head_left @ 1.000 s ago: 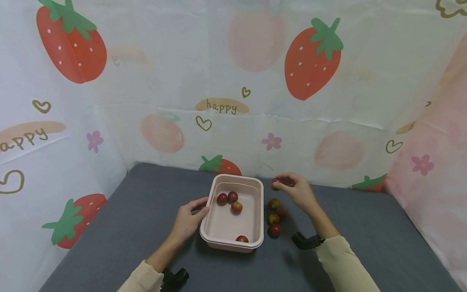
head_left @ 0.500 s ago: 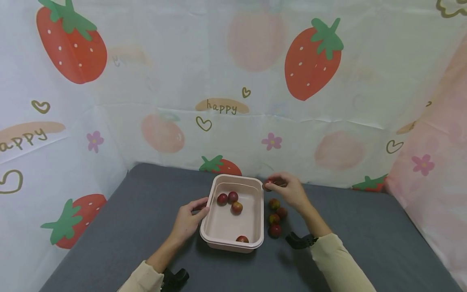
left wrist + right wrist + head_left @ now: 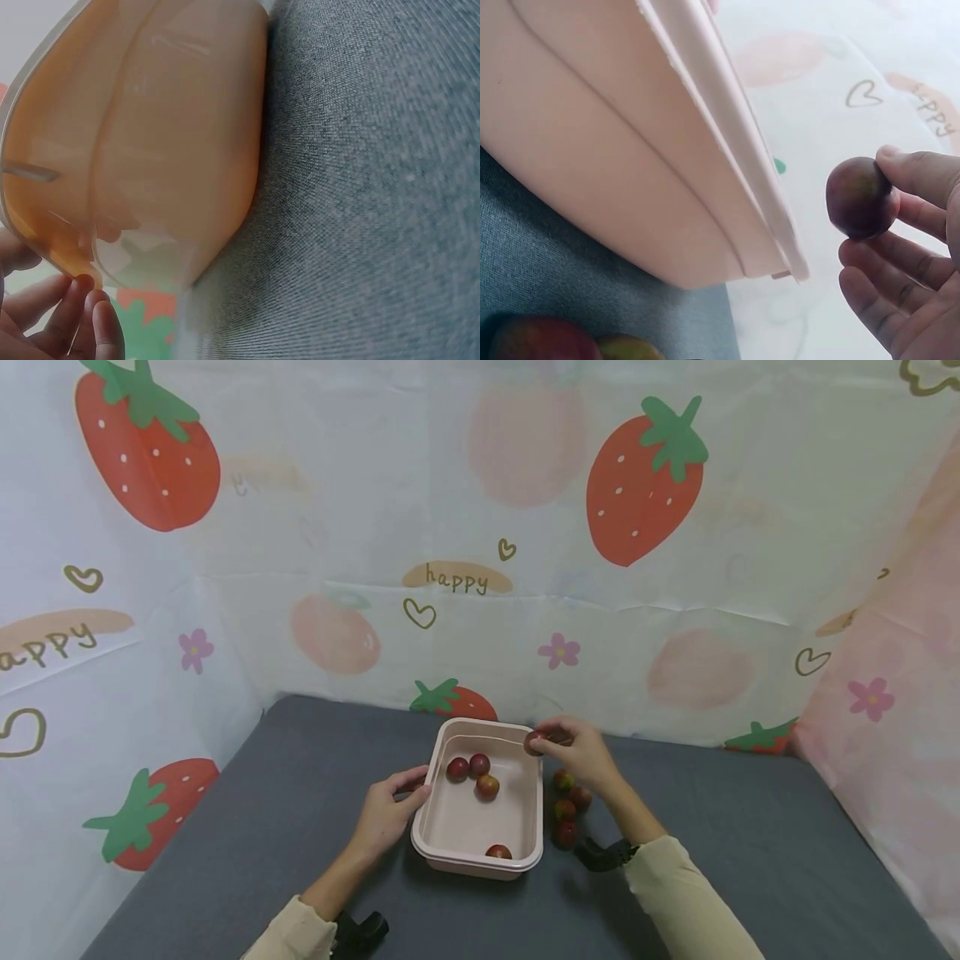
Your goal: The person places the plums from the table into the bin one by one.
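Plum (image 3: 860, 197), pinched in the right hand (image 3: 583, 753) near the far right corner of the box (image 3: 457, 827), across from the left hand (image 3: 385, 812) gripping the rim (image 3: 476, 863), probably light, firm, slippery and easily bruised, so best held gently round the middle.

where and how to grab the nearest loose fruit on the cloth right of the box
Pinch the nearest fruit around its middle, on opposite sides, probably coming from above and the right. It is round, so its widest part should grip best; the box stands close on its left and another fruit lies just beyond, leaving its right side freer.
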### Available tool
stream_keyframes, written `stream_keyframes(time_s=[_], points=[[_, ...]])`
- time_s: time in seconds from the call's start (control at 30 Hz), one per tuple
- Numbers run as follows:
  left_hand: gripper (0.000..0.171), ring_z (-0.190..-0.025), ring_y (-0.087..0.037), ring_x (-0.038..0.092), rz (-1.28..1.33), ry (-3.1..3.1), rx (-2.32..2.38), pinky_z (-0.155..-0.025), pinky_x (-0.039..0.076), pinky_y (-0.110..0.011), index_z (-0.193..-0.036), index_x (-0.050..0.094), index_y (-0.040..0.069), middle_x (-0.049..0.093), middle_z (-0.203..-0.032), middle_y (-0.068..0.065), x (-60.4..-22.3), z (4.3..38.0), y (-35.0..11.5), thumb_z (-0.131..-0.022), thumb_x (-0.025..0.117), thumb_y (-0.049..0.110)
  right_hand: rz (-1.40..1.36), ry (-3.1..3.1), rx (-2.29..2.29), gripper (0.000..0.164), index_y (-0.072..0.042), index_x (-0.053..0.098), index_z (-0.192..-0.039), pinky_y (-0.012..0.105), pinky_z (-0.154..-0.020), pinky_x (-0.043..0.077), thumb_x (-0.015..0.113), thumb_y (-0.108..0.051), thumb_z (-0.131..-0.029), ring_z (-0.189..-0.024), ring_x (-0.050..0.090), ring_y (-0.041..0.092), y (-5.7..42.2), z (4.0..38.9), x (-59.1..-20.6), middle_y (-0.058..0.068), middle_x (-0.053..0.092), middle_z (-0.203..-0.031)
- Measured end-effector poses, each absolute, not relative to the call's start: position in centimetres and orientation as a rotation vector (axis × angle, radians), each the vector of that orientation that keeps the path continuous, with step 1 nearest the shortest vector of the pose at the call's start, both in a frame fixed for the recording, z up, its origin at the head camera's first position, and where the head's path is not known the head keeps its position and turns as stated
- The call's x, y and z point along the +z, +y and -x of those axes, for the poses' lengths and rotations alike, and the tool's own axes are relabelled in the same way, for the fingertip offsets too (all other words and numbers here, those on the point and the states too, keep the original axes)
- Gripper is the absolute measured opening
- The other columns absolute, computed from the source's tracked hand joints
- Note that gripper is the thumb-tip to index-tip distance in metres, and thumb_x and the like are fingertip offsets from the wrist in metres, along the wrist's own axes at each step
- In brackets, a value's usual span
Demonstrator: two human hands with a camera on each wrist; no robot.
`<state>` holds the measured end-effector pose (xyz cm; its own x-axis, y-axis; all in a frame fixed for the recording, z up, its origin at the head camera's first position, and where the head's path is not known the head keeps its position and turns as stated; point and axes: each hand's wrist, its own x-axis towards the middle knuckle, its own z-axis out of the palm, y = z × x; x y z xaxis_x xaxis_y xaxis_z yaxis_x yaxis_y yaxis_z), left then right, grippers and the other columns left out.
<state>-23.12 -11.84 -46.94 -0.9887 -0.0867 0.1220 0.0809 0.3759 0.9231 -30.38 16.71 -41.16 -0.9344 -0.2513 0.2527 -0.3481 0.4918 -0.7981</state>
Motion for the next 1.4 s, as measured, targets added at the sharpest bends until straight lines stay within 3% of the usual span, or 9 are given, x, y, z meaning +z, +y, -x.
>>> stream_keyframes(time_s=[0.27, 1.4], points=[[0.036, -0.111, -0.028, 0.06, 0.006, -2.476, -1.661, -0.096, 0.048, -0.048, -0.127, 0.064, 0.004, 0.069, -0.115, -0.015, -46.9, 23.0, -11.8, -0.093, 0.065, 0.017, -0.52, -2.663, 1.435, 0.028, -0.004, 0.069, -0.108, 0.041, -0.084, 0.055, 0.073, -0.021, -0.087, -0.089, 0.068, 0.024, 15.8, 30.3, -41.4, 0.014, 0.072, -0.103], [0.037, -0.11, -0.028, 0.06, 0.008, -2.484, -1.652, -0.096, 0.048, -0.048, -0.127, 0.063, 0.004, 0.069, -0.114, -0.015, -46.9, 23.1, -11.8, -0.093, 0.065, 0.017, -0.591, -2.685, 1.36, 0.024, -0.007, 0.071, -0.103, 0.031, -0.076, 0.054, 0.075, -0.022, -0.085, -0.083, 0.066, 0.018, 13.7, 31.4, -42.8, 0.009, 0.073, -0.097]])
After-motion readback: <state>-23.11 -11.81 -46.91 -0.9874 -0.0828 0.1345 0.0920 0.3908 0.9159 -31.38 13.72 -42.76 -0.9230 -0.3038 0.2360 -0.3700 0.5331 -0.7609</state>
